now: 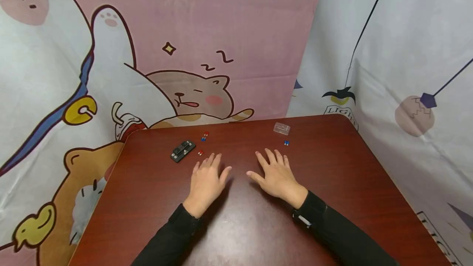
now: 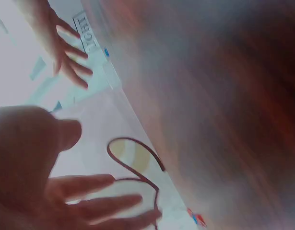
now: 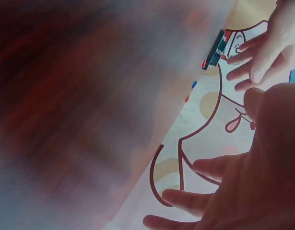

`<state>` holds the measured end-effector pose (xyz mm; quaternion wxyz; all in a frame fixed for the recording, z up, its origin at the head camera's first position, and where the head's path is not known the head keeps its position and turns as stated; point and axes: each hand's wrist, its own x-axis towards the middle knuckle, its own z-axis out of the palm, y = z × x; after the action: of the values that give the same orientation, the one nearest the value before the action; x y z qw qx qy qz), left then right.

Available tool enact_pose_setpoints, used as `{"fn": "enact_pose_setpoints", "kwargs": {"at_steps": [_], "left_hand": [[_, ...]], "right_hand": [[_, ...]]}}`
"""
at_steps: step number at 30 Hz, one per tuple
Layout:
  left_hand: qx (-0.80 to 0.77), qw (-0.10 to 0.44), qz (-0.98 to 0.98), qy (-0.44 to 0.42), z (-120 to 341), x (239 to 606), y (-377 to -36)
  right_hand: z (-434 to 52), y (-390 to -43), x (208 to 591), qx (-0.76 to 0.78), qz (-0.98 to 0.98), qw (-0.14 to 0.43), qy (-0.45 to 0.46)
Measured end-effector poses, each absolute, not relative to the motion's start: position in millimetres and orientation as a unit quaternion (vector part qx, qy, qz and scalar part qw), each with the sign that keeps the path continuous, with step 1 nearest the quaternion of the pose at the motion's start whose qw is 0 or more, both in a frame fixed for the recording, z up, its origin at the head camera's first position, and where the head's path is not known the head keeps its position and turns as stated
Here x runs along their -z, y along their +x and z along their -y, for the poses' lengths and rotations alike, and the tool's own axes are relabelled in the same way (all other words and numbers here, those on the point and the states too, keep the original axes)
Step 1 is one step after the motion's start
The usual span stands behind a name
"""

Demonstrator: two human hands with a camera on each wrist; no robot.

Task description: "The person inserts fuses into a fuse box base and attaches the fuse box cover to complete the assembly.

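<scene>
Pieces in red and white [image 1: 200,152] lie on the table just beyond the left hand [image 1: 206,182], between a black oblong device [image 1: 182,151] and that hand's fingertips, with a red-and-blue cluster [image 1: 203,138] farther back. Beyond the right hand [image 1: 278,179] sits a small blue piece [image 1: 286,143], near a clear box [image 1: 282,128]. Both hands, fingers extended and spread, are over the brown table [image 1: 236,237], before a cartoon-printed cloth [image 1: 240,24].

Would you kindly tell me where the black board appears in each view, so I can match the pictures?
Head: the black board lies left of centre on the table.
Left wrist: not in view.
Right wrist: upper right, at the table's edge.
Shared landmark: the spotted tail on the cloth.
</scene>
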<state>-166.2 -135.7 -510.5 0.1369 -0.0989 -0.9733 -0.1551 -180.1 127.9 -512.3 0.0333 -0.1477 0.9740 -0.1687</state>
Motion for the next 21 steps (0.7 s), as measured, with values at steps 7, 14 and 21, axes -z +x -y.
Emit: {"fn": "enact_pose_setpoints", "kwargs": {"at_steps": [7, 14, 21], "left_hand": [[0.204, 0.223, 0.952, -0.057, 178.3, 508.6, -191.8], [0.184, 0.195, 0.963, -0.006, 236.4, 511.7, -219.3], [0.207, 0.108, 0.972, 0.006, 276.3, 519.1, -229.9]], "right_hand": [[-120.9, -185.2, 511.2, 0.163, -0.969, 0.027, -0.183], [-91.3, -205.7, 510.2, 0.167, -0.955, -0.065, -0.235], [-37.0, -256.0, 506.9, 0.181, -0.932, -0.05, -0.31]]}}
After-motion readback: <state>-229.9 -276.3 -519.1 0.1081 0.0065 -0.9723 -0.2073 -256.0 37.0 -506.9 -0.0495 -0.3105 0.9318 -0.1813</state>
